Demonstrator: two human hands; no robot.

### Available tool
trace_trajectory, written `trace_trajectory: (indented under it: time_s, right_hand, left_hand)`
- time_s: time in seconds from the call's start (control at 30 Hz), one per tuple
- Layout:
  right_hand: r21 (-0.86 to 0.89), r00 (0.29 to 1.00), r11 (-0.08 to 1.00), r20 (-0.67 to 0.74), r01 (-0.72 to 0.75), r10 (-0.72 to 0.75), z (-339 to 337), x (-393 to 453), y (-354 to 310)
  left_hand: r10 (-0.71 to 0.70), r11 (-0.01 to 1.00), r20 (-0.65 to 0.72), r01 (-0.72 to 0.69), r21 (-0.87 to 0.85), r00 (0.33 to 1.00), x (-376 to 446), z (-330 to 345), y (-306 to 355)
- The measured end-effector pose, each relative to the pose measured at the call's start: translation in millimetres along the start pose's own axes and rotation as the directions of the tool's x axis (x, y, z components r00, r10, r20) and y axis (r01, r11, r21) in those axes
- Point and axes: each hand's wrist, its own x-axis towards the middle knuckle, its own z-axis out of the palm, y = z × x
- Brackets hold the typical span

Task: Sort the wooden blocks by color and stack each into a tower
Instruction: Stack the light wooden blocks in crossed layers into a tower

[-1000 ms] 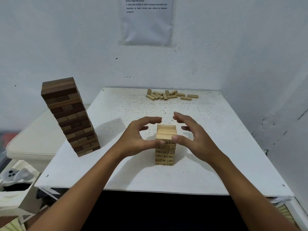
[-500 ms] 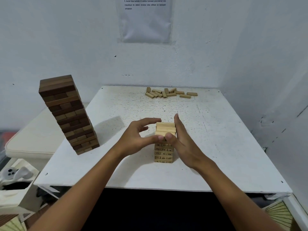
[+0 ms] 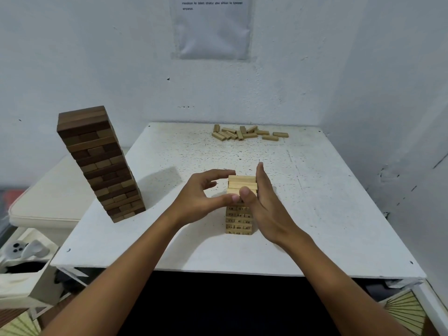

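Observation:
A short tower of light wooden blocks (image 3: 238, 221) with printed numbers stands in the middle of the white table (image 3: 327, 214). My left hand (image 3: 201, 197) curls round the tower's top layer, thumb on its front and index finger at its far left corner. My right hand (image 3: 266, 204) lies flat against the tower's right side with straight fingers, its thumb on the front beside my left thumb. A tall tower of dark brown blocks (image 3: 101, 163) stands near the table's left edge. Several loose light blocks (image 3: 244, 134) lie at the far edge.
White walls close the table in at the back and right, with a paper sheet (image 3: 211, 27) taped on the back wall. A pale cushioned seat (image 3: 48, 197) and a white controller (image 3: 21, 248) sit to the left, below table level.
Both hands have closed in on the light tower. My right hand went from hovering with curved fingers to lying flat against the tower's side. My left thumb stays on the front.

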Motion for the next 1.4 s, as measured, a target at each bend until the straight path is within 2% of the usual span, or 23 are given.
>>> trace_trajectory:
  time_s: [0.9,1.4]
  right_hand:
    - [-0.114,1.0,0.993,-0.017,-0.012,0.01,0.2,-1.9,-6.7]
    - [-0.304,0.999,0.953,-0.044,0.008,-0.023,-2.2,-3.3,-8.8]
  left_hand:
    - [0.0,1.0,0.001,0.0,0.012,1.0,-1.4,0.6,1.9]
    - [-0.002,1.0,0.0,0.002,0.024,1.0,-2.5,0.3,2.6]
